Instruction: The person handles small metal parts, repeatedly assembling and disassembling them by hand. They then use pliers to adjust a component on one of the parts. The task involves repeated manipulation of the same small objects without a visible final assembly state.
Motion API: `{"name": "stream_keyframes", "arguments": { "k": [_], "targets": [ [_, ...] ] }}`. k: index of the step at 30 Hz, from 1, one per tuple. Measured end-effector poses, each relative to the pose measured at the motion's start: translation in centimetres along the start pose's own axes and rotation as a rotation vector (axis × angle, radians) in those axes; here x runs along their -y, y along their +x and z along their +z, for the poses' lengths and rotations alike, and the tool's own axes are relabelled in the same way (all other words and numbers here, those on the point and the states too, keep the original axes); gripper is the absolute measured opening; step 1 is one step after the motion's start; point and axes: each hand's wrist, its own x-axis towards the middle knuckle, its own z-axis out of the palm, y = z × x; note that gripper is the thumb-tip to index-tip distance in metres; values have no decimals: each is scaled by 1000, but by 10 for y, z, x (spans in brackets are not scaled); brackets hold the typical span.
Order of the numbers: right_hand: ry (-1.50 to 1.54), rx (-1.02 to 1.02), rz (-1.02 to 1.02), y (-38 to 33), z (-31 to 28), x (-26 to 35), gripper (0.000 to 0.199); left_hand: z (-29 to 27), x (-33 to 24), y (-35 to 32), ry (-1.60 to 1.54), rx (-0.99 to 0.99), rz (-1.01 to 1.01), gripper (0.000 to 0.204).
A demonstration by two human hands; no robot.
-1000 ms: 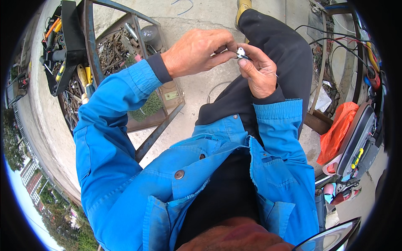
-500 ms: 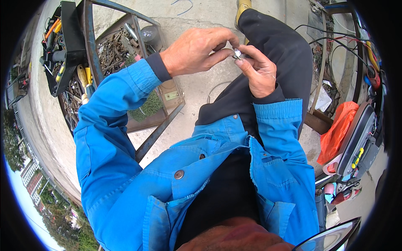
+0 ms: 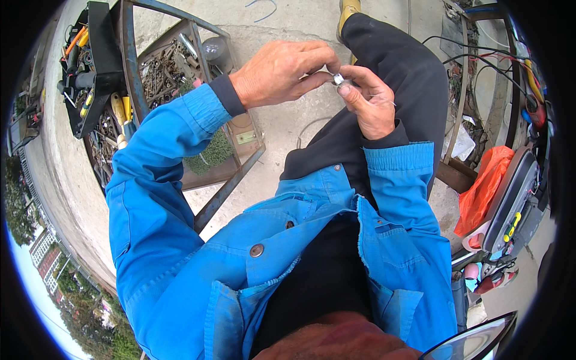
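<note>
Since the earliest frame, the small silvery-white fitting (image 3: 338, 78) has shifted slightly toward eight o'clock and turned, so its broad white face no longer shows, and the right hand (image 3: 375, 103) has edged the same way. It now sits at three o'clock from the left hand's fingertips and at ten o'clock from the right palm; its long axis seems to run from ten to four o'clock, though covering fingers leave that uncertain. Nearer is the right hand, whose thumb and index finger pinch the fitting. Thumb and index finger of the left hand (image 3: 285, 71) curve to a narrow gap at the fitting's nine o'clock end; I cannot tell whether they grip it or merely touch. Dark trousers (image 3: 411, 72) lie beneath and toward two o'clock; loose metal hardware (image 3: 157, 78) lies well apart at nine o'clock.
</note>
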Motion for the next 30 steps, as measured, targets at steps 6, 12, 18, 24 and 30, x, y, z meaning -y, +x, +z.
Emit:
{"name": "stream_keyframes", "arguments": {
  "k": [6, 12, 18, 24, 30],
  "targets": [
    [33, -49, -68, 1, 4, -2, 33, -2, 0, -2, -185, 102, -317, 21],
    [4, -122, -97, 3, 10, -6, 33, 1, 5, -1, -451, 208, -468, 39],
    [-162, -77, -14, 0, 3, -4, 35, 3, 4, 0, -460, 216, -505, 40],
    [-109, -50, -41, 1, 6, -2, 34, 1, 5, 0, -440, 214, -463, 37],
    [-71, -68, -61, 1, 9, 1, 31, 4, 8, 0, -459, 252, -483, 27]
  ]
}}
